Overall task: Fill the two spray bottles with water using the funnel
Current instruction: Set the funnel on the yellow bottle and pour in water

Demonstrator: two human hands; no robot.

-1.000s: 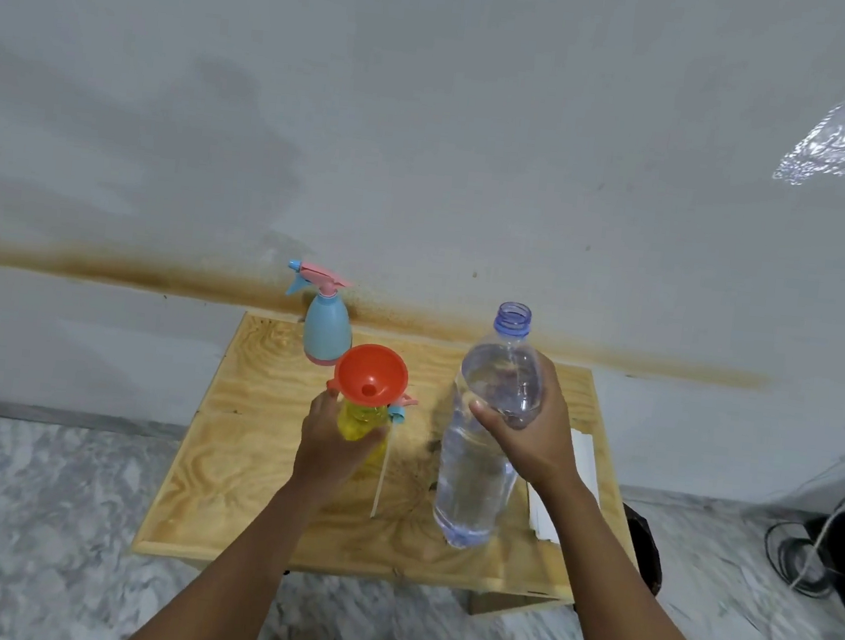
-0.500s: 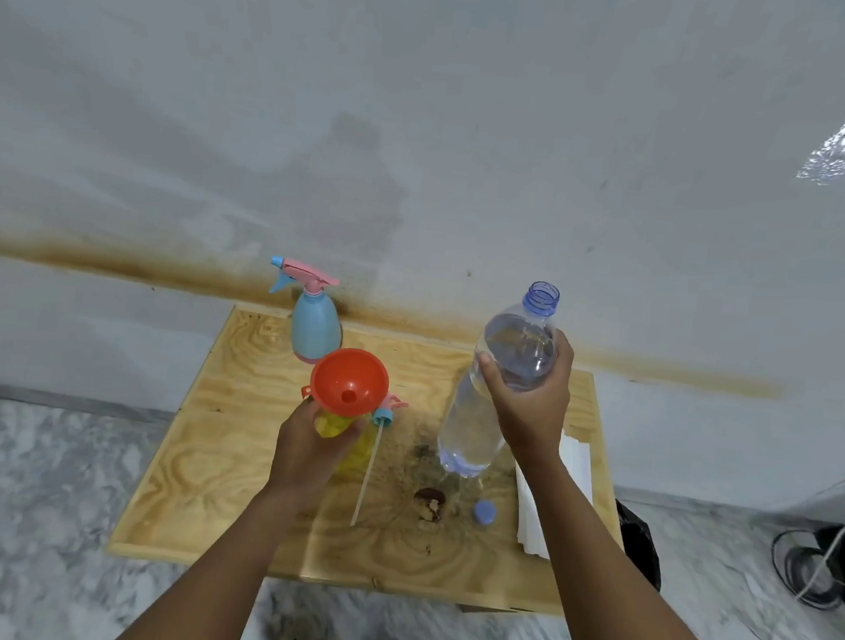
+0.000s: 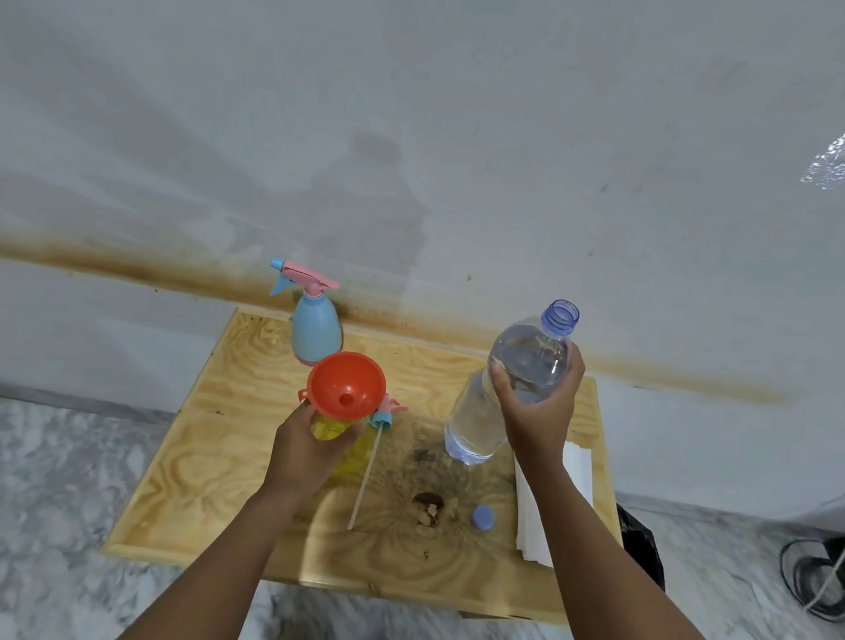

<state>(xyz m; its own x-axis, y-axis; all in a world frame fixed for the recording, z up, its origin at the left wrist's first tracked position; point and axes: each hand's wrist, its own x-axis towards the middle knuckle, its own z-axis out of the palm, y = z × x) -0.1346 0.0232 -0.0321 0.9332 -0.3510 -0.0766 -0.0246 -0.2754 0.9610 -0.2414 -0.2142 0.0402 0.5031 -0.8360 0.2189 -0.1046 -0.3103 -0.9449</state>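
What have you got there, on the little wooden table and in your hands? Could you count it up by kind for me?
Spray bottles: 2 (blue spray bottle, yellow spray bottle)
Funnels: 1 (orange funnel)
Water bottles: 1 (clear water bottle)
Loose spray heads: 1 (spray head with tube)
Bottle caps: 1 (blue cap)
Paper stacks: 1 (white paper stack)
Total: 7

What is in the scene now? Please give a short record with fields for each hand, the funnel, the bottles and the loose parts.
left hand: holds yellow bottle
funnel: in yellow bottle's mouth
right hand: holds water bottle, tilted, uncapped
pouring: not yet
blue bottle: upright at back of table, sprayer on
loose sprayer: lies beside yellow bottle
cap: on table, near paper
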